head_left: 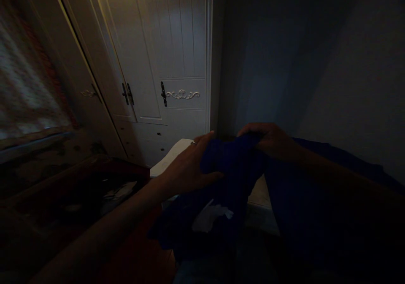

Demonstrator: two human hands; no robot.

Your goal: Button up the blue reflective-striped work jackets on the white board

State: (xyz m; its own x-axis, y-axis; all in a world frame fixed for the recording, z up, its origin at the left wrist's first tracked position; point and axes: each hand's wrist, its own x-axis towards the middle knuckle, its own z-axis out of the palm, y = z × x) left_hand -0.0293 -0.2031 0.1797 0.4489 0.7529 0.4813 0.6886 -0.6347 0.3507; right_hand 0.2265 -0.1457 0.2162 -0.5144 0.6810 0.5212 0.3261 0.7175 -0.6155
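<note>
A deep blue cloth (pixel 228 178) hangs in bunched folds between my two hands, with a pale irregular patch (pixel 210 217) low on its front. My left hand (pixel 190 163), with a ring on one finger, is at the cloth's left side. Its thumb lies over the fabric and its fingers reach up along the upper edge, so the cloth sits between them. Higher and to the right, my right hand (pixel 274 140) is closed on the cloth's upper edge, its fingertips partly hidden. More dark blue fabric (pixel 303 199) spreads below my right forearm; whether it is the same piece I cannot tell.
Behind the cloth is a pale surface (pixel 169 159) with a rounded corner. A white wardrobe (pixel 180 123) with dark handles stands ahead, beside a plain wall (pixel 268 64). At left are a curtain (pixel 28 77) and a dark box-like space (pixel 85 191) holding unclear items. The room is dim.
</note>
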